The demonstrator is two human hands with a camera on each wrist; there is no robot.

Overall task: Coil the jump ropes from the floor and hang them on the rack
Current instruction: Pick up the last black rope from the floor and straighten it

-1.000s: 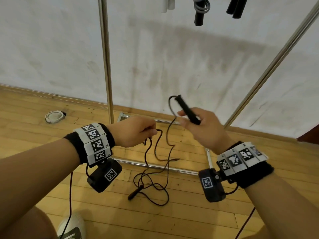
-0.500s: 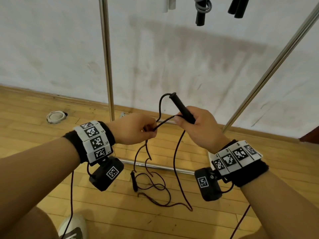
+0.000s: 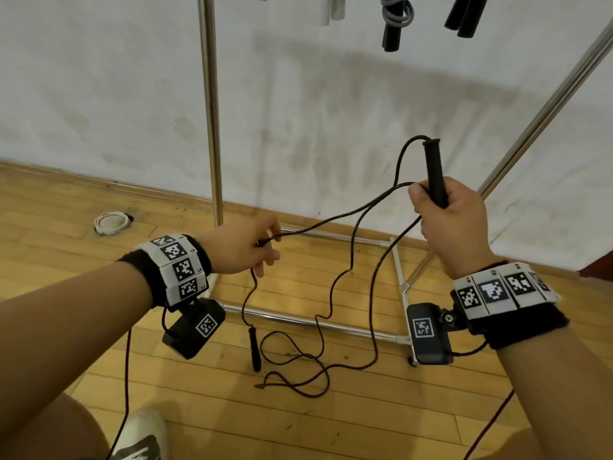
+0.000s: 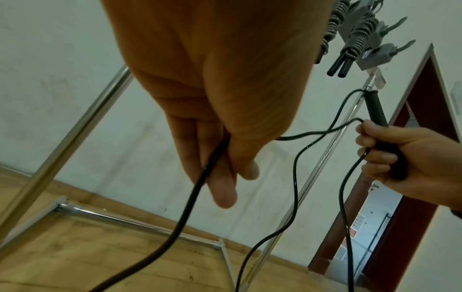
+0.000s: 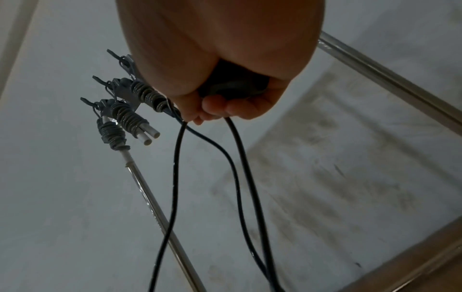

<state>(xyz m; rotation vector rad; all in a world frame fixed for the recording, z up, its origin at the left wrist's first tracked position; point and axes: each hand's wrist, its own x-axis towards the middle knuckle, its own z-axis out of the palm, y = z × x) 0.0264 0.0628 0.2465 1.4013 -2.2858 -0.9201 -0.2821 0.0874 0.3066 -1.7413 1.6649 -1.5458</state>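
Observation:
My right hand (image 3: 444, 220) grips one black handle (image 3: 435, 175) of a black jump rope upright, with a loop of the cord (image 3: 338, 217) caught under its fingers. My left hand (image 3: 252, 247) pinches the same cord (image 4: 200, 181) further along, off to the left and lower. From the left hand the cord drops to the other handle (image 3: 255, 349), which hangs just above the wooden floor. Loose loops (image 3: 298, 370) lie on the floor between my arms. In the right wrist view the cord strands (image 5: 237, 177) hang from my fist.
The metal rack (image 3: 212, 127) stands against the white wall, its base bars (image 3: 315, 322) on the floor under the rope. Coiled ropes (image 3: 394, 18) hang from its top, clipped in a row (image 5: 125, 110). A white coiled rope (image 3: 111, 222) lies at the left. My shoe (image 3: 142, 436) is at the bottom.
My hands have drawn apart, the right rising and tilting the handle upright, the left moving down-left along the cord. A stretch of cord now spans between them and the floor handle has lifted.

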